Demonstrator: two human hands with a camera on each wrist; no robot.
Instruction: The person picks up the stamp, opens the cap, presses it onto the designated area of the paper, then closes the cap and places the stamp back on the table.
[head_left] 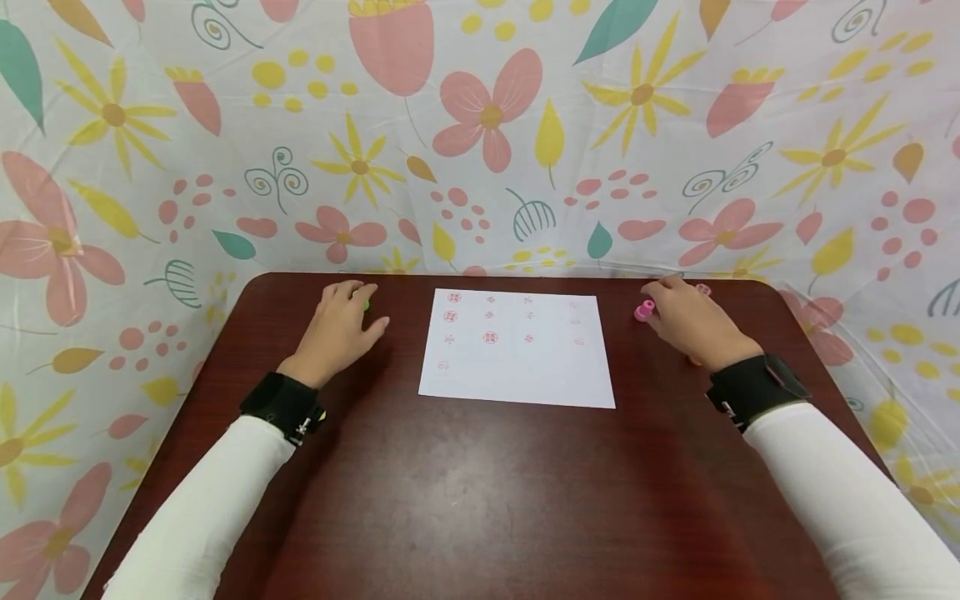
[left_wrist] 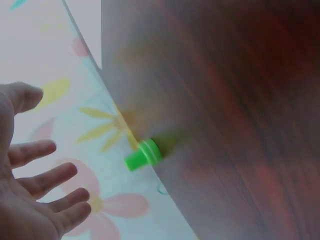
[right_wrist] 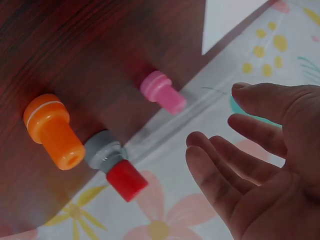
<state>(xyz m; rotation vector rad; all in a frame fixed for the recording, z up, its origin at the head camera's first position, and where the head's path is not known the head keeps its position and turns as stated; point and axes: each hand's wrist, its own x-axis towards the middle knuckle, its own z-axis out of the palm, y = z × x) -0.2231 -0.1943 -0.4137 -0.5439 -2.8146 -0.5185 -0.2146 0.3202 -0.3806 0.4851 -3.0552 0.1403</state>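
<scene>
We see the left hand point(head_left: 337, 325) with its grip slack, thumb and fingers parted and palm unclosed, above the far left part of the surface point(head_left: 465, 500). Nearest to it is a green stamp point(left_wrist: 143, 155), which we find near the far edge, just beside the fingers but apart from them in the left wrist view. The right hand point(head_left: 693, 321) also has a relaxed grip, its fingers bent slightly and its thumb held away from them, above the far right part. By its fingertips we see a pink stamp point(right_wrist: 163, 92), clear of the skin in the right wrist view, its wide end down on the surface. Near that stand a stamp with a grey base and red handle point(right_wrist: 116, 165) and, just beside it, an orange stamp point(right_wrist: 54, 131). Between the hands we have a white sheet of paper point(head_left: 517, 383) lying flat, printed with red marks in rows, some round and bold, those toward the right fainter, with a single mark at the lower left. Each wrist wears a black band point(head_left: 279, 406) over a white sleeve point(head_left: 202, 508). Behind the far edge we see a pale cloth point(head_left: 487, 208) patterned with pink and yellow flowers and green leaves.
</scene>
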